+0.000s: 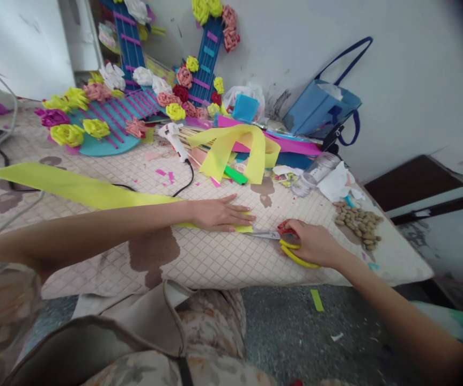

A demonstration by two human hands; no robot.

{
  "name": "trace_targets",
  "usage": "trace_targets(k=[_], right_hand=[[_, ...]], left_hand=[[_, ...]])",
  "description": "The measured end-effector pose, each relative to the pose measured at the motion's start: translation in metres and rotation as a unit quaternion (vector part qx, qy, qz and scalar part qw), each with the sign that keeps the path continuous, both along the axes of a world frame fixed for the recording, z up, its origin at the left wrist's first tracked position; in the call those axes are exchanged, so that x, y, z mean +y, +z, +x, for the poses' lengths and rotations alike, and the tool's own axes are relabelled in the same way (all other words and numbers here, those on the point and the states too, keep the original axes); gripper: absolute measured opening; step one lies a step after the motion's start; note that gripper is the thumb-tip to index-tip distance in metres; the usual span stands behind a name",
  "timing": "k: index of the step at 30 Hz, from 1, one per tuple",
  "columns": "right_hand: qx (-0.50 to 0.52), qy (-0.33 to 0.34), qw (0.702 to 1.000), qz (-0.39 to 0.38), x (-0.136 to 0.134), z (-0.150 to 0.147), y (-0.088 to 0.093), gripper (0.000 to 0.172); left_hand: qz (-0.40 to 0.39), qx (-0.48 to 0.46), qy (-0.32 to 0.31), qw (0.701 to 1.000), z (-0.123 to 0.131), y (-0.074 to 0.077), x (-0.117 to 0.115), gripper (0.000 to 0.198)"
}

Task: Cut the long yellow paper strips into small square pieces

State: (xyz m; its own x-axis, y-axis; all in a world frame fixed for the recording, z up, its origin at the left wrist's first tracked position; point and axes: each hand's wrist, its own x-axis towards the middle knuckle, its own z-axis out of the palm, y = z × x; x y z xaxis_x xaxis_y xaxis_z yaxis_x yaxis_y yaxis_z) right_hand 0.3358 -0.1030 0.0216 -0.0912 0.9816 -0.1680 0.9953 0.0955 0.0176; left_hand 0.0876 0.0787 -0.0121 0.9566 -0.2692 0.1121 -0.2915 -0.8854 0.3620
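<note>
My left hand (221,213) lies flat, fingers stretched out, on the right end of a long yellow paper strip (90,191) on the table. In my right hand (315,242) is a pair of scissors (269,235) with red and yellow handles, fingers wrapped round the grips. The blades point left, with their tips at the strip's end beside my left fingertips. Whether they touch the paper I cannot tell. Behind my left hand, another yellow strip (255,150) stands in loops, with a green marker-like stick (235,175) near its base.
A white glue gun (175,140) with a black cord lies behind my left arm. Guitar-shaped crafts (114,120) with paper flowers lean at the back. To the right are a clear plastic jar (315,174), peanuts (358,222) and a blue bag (322,107).
</note>
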Motion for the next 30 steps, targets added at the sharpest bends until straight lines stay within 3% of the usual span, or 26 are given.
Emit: trace_targets(k=[12,30], right_hand=[[-0.034,0.002,0.999,-0.016,-0.004,0.003,0.001,0.042],[0.002,-0.003,1.000,-0.024,0.004,-0.011,0.008,0.046]], left_hand=[[-0.005,0.008,0.006,1.000,-0.001,0.000,0.000,0.049],[-0.038,-0.008,0.009,0.999,-0.001,0.000,0.000,0.047]])
